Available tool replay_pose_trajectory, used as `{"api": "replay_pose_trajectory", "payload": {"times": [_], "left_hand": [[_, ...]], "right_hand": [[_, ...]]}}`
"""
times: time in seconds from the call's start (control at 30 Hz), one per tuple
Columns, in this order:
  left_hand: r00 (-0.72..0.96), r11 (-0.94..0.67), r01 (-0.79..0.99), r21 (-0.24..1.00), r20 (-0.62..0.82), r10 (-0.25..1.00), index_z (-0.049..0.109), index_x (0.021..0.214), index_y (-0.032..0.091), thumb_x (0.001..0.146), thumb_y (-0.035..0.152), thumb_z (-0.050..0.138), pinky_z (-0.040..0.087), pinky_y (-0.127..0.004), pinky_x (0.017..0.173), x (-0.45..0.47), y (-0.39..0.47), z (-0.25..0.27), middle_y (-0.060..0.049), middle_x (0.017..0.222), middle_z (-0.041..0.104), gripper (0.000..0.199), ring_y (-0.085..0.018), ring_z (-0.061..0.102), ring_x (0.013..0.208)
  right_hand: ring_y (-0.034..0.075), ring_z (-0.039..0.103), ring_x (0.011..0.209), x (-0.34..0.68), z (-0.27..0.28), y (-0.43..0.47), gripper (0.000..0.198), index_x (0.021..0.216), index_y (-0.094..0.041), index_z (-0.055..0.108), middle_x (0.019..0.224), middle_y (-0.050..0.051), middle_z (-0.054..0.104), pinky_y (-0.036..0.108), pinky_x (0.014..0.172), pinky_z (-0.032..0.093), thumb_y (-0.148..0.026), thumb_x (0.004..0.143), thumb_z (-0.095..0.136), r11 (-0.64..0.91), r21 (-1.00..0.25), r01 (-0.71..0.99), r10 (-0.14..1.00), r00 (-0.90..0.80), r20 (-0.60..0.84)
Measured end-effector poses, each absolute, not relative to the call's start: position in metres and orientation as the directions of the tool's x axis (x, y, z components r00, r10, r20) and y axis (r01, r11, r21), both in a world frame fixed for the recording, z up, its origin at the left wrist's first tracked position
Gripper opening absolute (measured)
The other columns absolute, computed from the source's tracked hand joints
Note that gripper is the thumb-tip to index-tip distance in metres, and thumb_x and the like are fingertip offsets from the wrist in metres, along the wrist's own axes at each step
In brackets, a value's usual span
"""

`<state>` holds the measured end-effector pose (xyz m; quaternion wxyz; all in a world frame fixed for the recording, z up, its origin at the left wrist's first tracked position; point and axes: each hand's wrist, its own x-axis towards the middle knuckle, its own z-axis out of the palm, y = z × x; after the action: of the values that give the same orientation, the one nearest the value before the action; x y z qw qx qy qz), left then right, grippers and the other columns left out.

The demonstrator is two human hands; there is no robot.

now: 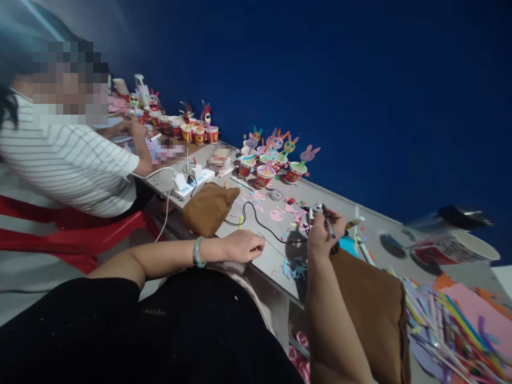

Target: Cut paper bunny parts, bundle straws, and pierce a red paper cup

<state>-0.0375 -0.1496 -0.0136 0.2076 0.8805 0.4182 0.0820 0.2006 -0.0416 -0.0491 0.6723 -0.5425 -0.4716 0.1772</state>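
My left hand [247, 246] rests at the table's front edge, its fingers curled into a loose fist with nothing seen sticking out of it. A green bangle [198, 252] is round that wrist. Over the table, my right hand [320, 234] is closed on a dark, slim pen-like thing [329, 222]; its exact kind is unclear. A black cable [262, 221] runs across the table to beside this hand. Pink paper scraps [277, 214] lie between the hands and the wall, and blue-green cutouts [294, 268] lie just below the right hand.
Paper cups with paper rabbits [265, 176] stand along the wall. A brown cushion-like bundle [210, 208] and a power strip [195, 184] lie left, a brown cover [368, 298] right. Coloured strips [444, 325] and a tilted-looking cup [460, 248] are farther right. A co-worker [68, 165] sits left.
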Motion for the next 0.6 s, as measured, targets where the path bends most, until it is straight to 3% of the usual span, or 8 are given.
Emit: {"api": "replay_pose_trajectory", "payload": {"times": [0.13, 0.23, 0.33, 0.47, 0.6], "left_hand": [[0.671, -0.595, 0.684, 0.422, -0.043, 0.74, 0.065, 0.091, 0.019, 0.091, 0.022, 0.052, 0.043, -0.028, 0.074, -0.037, -0.154, -0.014, -0.005, 0.096, 0.075, 0.014, -0.018, 0.067, 0.089], [0.683, -0.608, 0.677, 0.415, -0.049, 0.728, 0.065, 0.09, 0.019, 0.091, 0.022, 0.052, 0.044, -0.029, 0.075, -0.036, -0.151, -0.015, -0.005, 0.094, 0.075, 0.014, -0.019, 0.067, 0.088], [0.684, -0.607, 0.682, 0.408, -0.061, 0.727, 0.066, 0.091, 0.018, 0.09, 0.022, 0.053, 0.044, -0.029, 0.072, -0.034, -0.145, -0.012, -0.006, 0.091, 0.074, 0.014, -0.019, 0.066, 0.084], [0.672, -0.597, 0.691, 0.408, -0.059, 0.738, 0.067, 0.092, 0.016, 0.09, 0.024, 0.053, 0.042, -0.029, 0.069, -0.029, -0.13, -0.006, -0.008, 0.088, 0.073, 0.016, -0.019, 0.064, 0.081], [0.681, -0.598, 0.673, 0.434, -0.048, 0.731, 0.067, 0.086, 0.016, 0.093, 0.036, 0.056, 0.038, -0.029, 0.065, -0.01, -0.12, -0.002, -0.006, 0.082, 0.071, 0.024, -0.017, 0.061, 0.073]], "right_hand": [[0.015, 0.065, 0.072, 0.195, -0.024, -0.054, 0.034, 0.104, -0.019, 0.055, 0.085, -0.001, 0.064, 0.035, 0.075, 0.055, -0.038, 0.077, 0.065, 0.393, -0.873, 0.288, 0.702, 0.519, 0.488], [0.019, 0.07, 0.083, 0.193, -0.005, -0.073, 0.034, 0.106, -0.019, 0.057, 0.086, 0.002, 0.069, 0.04, 0.086, 0.055, -0.034, 0.077, 0.066, 0.446, -0.83, 0.336, 0.707, 0.436, 0.557], [0.02, 0.07, 0.085, 0.199, 0.007, -0.092, 0.032, 0.106, -0.019, 0.06, 0.087, 0.004, 0.071, 0.043, 0.087, 0.055, -0.031, 0.077, 0.067, 0.477, -0.78, 0.405, 0.725, 0.321, 0.61], [0.02, 0.069, 0.082, 0.22, 0.009, -0.101, 0.031, 0.105, -0.019, 0.062, 0.089, 0.004, 0.072, 0.044, 0.085, 0.055, -0.031, 0.077, 0.068, 0.425, -0.79, 0.442, 0.773, 0.276, 0.571], [0.021, 0.069, 0.083, 0.24, 0.003, -0.09, 0.034, 0.106, -0.019, 0.061, 0.088, 0.004, 0.07, 0.043, 0.082, 0.055, -0.036, 0.078, 0.068, 0.366, -0.848, 0.384, 0.797, 0.342, 0.499]]}}
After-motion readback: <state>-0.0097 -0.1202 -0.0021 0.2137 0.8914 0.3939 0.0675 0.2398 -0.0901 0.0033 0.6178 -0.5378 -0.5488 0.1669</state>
